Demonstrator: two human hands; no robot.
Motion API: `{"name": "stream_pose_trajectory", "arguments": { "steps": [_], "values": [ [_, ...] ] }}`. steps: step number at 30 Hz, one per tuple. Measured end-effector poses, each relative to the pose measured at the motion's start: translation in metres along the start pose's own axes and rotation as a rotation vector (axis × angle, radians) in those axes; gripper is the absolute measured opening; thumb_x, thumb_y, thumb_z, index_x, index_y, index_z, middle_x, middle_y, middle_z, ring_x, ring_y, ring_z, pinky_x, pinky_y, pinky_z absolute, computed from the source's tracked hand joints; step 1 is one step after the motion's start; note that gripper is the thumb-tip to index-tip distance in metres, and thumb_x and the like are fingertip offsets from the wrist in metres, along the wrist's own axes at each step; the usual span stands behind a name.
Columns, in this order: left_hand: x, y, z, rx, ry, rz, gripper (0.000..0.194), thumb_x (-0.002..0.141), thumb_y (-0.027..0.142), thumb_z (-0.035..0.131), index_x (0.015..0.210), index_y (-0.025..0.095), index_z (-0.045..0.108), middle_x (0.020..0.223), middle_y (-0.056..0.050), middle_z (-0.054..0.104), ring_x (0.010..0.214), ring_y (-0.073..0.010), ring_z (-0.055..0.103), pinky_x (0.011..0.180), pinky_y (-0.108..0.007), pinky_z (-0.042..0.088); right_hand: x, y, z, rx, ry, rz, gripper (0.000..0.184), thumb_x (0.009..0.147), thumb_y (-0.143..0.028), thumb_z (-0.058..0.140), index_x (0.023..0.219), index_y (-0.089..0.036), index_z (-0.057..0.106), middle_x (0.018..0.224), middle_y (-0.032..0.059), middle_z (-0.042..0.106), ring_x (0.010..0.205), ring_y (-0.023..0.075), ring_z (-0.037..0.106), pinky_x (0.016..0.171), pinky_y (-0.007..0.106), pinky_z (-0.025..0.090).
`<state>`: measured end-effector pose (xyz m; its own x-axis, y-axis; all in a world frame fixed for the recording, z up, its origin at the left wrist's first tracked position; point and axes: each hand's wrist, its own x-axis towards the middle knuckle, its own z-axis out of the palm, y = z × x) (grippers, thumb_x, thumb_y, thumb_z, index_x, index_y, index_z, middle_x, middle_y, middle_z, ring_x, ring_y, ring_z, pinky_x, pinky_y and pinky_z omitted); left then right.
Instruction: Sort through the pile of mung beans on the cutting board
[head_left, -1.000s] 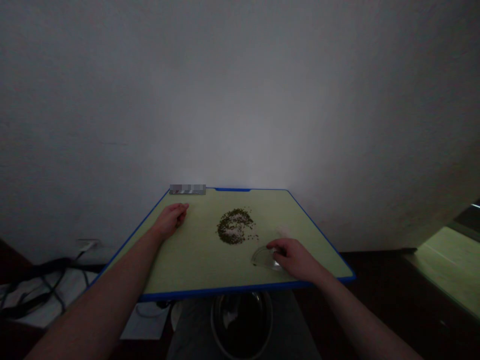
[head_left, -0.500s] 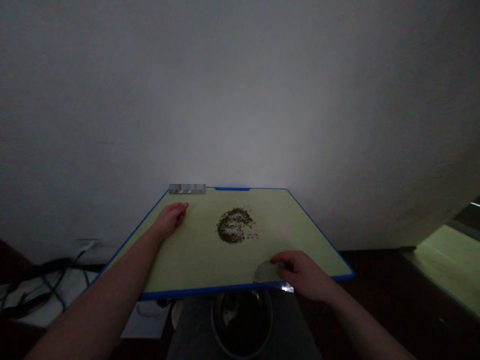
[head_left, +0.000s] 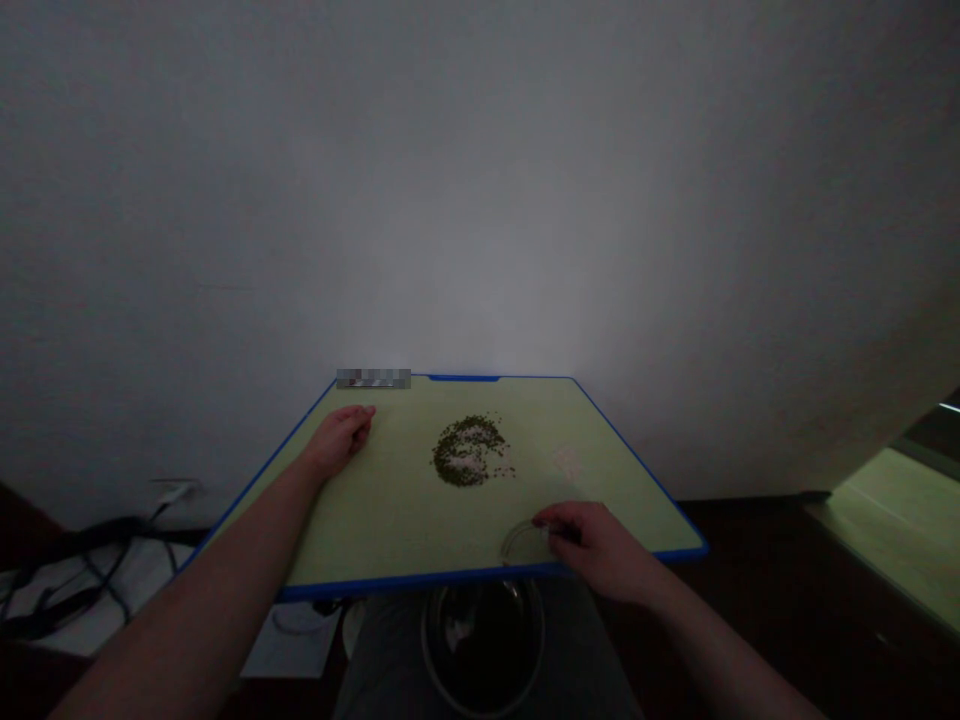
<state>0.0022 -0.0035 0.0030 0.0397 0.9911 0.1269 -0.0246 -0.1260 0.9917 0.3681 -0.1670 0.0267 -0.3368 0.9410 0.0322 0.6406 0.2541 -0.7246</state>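
The right hand (head_left: 600, 550) pinches a clear dish (head_left: 517, 538) by its rim, apparently handling it near the table's (head_left: 390, 520) edge; the next move likely calls for a steady hold. Green beans (head_left: 454, 472) lie beyond-left of that grip; the left hand's (head_left: 339, 440) curled fingers hide any contents.

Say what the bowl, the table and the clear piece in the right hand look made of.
Bowl: probably polished metal, judging by its shiny rim and bright glint.
Table: pale, fairly matte top, perhaps laminate; the smooth, solid blue edging suggests plastic.
Clear piece: transparent, since the tabletop shows through; plastic or glass, I cannot tell.
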Motion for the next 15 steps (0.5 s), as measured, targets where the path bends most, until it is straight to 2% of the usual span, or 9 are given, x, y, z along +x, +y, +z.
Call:
{"name": "stream_pose_trajectory", "arguments": {
  "steps": [4,11,15],
  "values": [
    [0.000,0.000,0.001,0.014,0.003,0.029,0.030,0.067,0.038,0.055,0.052,0.016,0.041,0.042,0.006,0.036,0.034,-0.0038,0.029,0.034,-0.019,0.018,-0.001,0.001,-0.003,0.021,-0.015,-0.039,0.031,0.071,-0.017,0.044,0.095,-0.018,0.062,0.087,0.0042,0.064,0.076,0.0156,0.057,0.068,0.026,0.043],
    [-0.003,0.004,0.003,0.043,0.028,-0.006,0.030,0.067,0.039,0.055,0.052,0.017,0.041,0.042,0.006,0.035,0.034,-0.0042,0.029,0.033,-0.020,0.018,0.007,0.012,0.004,-0.078,0.353,0.090,0.035,0.072,-0.023,0.042,0.103,-0.015,0.058,0.065,0.0010,0.059,0.056,0.0125,0.051,0.053,0.023,0.038],
    [-0.003,0.005,0.003,0.029,0.027,-0.015,0.030,0.067,0.038,0.055,0.052,0.017,0.040,0.042,0.006,0.035,0.034,-0.0045,0.028,0.033,-0.020,0.017,0.018,0.005,0.017,-0.157,0.420,0.055,0.037,0.073,-0.024,0.042,0.106,-0.016,0.058,0.067,0.0017,0.061,0.058,0.0126,0.052,0.056,0.023,0.038]
  ]
}}
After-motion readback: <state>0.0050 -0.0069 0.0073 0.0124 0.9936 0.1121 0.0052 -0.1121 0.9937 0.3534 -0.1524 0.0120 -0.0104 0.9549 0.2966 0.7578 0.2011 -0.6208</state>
